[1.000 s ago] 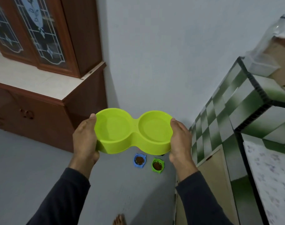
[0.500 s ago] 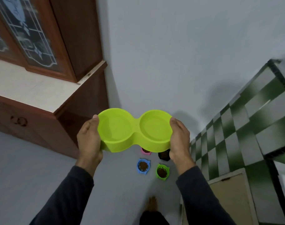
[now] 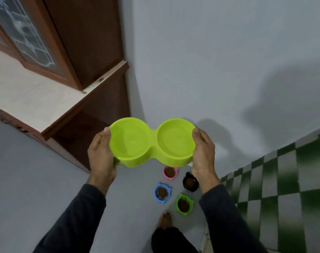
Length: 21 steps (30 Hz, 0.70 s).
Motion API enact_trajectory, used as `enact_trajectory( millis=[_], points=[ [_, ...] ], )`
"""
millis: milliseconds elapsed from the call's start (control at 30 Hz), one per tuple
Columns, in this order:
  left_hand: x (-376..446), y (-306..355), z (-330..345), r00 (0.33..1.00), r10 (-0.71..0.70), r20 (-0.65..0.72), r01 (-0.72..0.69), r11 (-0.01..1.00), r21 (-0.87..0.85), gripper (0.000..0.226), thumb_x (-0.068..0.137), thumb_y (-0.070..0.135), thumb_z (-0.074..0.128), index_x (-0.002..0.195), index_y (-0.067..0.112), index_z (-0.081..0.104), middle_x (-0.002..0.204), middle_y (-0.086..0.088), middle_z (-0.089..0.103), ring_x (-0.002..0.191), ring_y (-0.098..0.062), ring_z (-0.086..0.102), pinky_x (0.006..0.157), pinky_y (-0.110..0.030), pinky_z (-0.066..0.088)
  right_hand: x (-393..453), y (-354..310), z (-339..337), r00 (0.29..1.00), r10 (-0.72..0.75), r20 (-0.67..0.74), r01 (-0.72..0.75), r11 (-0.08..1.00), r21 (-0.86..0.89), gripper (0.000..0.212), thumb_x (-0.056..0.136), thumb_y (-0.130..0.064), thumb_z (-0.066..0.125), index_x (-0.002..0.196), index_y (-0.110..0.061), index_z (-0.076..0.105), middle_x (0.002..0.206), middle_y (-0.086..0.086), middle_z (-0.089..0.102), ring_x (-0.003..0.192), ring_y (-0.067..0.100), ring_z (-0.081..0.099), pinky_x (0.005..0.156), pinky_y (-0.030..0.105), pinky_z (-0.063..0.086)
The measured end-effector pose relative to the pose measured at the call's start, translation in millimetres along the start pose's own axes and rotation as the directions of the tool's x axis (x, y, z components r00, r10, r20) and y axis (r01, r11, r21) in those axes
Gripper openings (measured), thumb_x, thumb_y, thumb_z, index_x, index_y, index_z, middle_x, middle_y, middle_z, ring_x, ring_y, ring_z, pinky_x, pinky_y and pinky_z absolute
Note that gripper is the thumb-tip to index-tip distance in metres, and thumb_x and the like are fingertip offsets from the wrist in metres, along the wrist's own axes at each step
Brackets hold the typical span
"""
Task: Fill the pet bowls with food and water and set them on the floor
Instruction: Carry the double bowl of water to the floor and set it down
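Coming further into view below are four small food-filled bowls [image 3: 175, 189] on the floor [image 3: 37, 179]. Both hands, left [image 3: 100, 154] and right [image 3: 204, 152], are gripping the lime double bowl [image 3: 152, 141] by its ends, carrying it level above them, probably for setting down.

Lime double bowl [image 3: 152, 142] held level

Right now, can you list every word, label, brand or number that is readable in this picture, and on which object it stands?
None: no readable text anywhere in the head view.
Lime double bowl, held by the left hand and right hand: plain, no print visible.
Pink bowl, black bowl, blue bowl, green bowl: no markings visible.
Cabinet glass: only a decorative pattern.
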<state>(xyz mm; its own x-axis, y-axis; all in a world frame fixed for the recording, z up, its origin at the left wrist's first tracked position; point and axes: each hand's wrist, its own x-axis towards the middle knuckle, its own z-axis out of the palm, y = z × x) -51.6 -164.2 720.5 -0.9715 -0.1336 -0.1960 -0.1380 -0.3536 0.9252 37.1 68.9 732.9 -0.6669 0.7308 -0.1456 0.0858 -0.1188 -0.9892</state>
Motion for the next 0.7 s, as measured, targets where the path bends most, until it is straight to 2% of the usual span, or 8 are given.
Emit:
enact_trajectory(
  millis=[67,233,333,467,600,700],
  points=[
    [7.8,-9.0,10.8,1.000,-0.001,-0.015,0.001,1.000,-0.006,0.019,0.103,0.031,0.063,0.091,0.022,0.075,0.090,0.004,0.073,0.082,-0.007,0.065,0.074,-0.028,0.056,22.0,5.1,1.4,1.000,0.014,0.023,-0.014,1.000,0.007,0.017,0.101,-0.032,0.060,0.097,-0.041,0.075,0.105,-0.022,0.073,0.100,-0.004,0.064,0.083,0.022,0.048],
    [25.4,-33.9,25.7,0.997,-0.053,-0.052,0.055,0.998,0.027,0.017,0.105,0.032,0.057,0.103,0.026,0.073,0.105,-0.001,0.071,0.099,-0.020,0.065,0.087,-0.046,0.053,69.2,19.8,8.1,0.998,0.013,0.068,-0.013,1.000,-0.010,0.016,0.101,-0.027,0.060,0.100,-0.036,0.073,0.100,-0.026,0.073,0.093,-0.011,0.063,0.076,0.011,0.047],
    [37.0,-49.2,27.7,0.992,-0.098,-0.082,0.102,0.993,0.056,0.017,0.105,0.033,0.055,0.103,0.029,0.072,0.108,0.000,0.069,0.106,-0.029,0.061,0.085,-0.053,0.047,92.2,35.3,16.0,0.995,0.043,0.093,-0.043,0.999,-0.005,0.016,0.101,-0.024,0.060,0.105,-0.031,0.073,0.100,-0.023,0.073,0.095,-0.008,0.063,0.084,0.019,0.048],
    [58.4,-70.6,29.8,0.983,-0.132,-0.129,0.143,0.986,0.085,0.017,0.104,0.032,0.055,0.094,0.032,0.070,0.104,-0.001,0.064,0.105,-0.028,0.058,0.086,-0.050,0.045,117.5,59.5,27.0,0.990,0.070,0.124,-0.068,0.997,-0.021,0.017,0.101,-0.024,0.060,0.109,-0.028,0.074,0.105,-0.018,0.074,0.099,-0.003,0.064,0.088,0.025,0.048],
    [86.0,-101.2,26.5,0.975,-0.148,-0.166,0.176,0.970,0.170,0.018,0.094,0.045,0.059,0.079,0.036,0.063,0.100,0.003,0.055,0.102,-0.021,0.052,0.089,-0.044,0.043,142.0,93.4,38.8,0.981,0.091,0.174,-0.083,0.995,-0.052,0.019,0.097,-0.033,0.060,0.110,-0.032,0.074,0.112,-0.016,0.073,0.106,0.002,0.063,0.092,0.028,0.049],
    [109.1,-133.9,17.1,0.979,-0.124,-0.161,0.160,0.959,0.235,0.025,0.099,0.048,0.056,0.080,0.032,0.057,0.097,0.001,0.047,0.096,-0.020,0.045,0.085,-0.042,0.039,163.3,126.1,50.4,0.979,0.097,0.179,-0.086,0.994,-0.066,0.027,0.092,-0.037,0.060,0.114,-0.028,0.073,0.118,-0.009,0.072,0.113,0.010,0.063,0.094,0.029,0.047]
  ],
)
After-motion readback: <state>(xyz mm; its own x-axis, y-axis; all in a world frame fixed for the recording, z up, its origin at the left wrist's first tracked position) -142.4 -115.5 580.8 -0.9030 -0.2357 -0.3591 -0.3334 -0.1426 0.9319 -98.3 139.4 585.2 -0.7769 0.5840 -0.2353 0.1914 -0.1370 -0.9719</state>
